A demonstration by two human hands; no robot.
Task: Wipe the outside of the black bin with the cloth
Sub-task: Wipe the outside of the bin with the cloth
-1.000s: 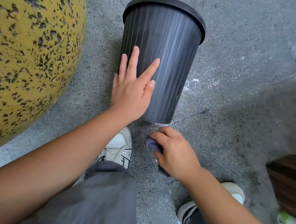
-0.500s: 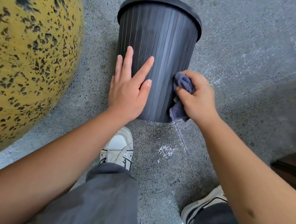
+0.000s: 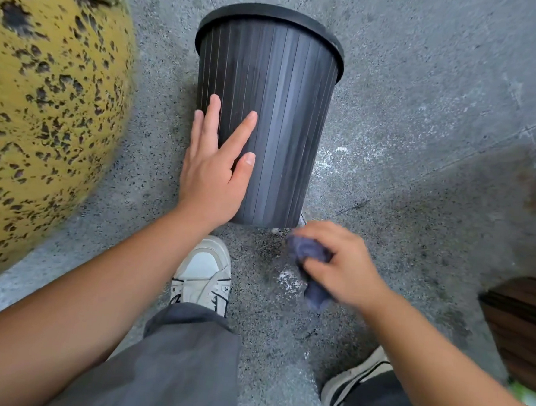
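Observation:
The black ribbed bin [image 3: 285,109] stands on the grey floor, seen from above with its side wall facing me. My left hand [image 3: 213,171] lies flat against its lower left side, fingers spread. My right hand [image 3: 339,265] is just below and to the right of the bin's base, off the bin, clenched around a crumpled blue-grey cloth [image 3: 309,255]. A tail of the cloth hangs below the hand. The hand and cloth are blurred.
A large yellow ball-shaped stone with black spots [image 3: 46,111] sits close to the bin's left. A dark wooden object [image 3: 519,325] stands at the right edge. My white shoe [image 3: 201,274] and black shoe [image 3: 356,384] are on the speckled floor below the bin.
My right hand with the cloth has slid down the bin's right side and come off below its base. My left hand stays pressed on the bin.

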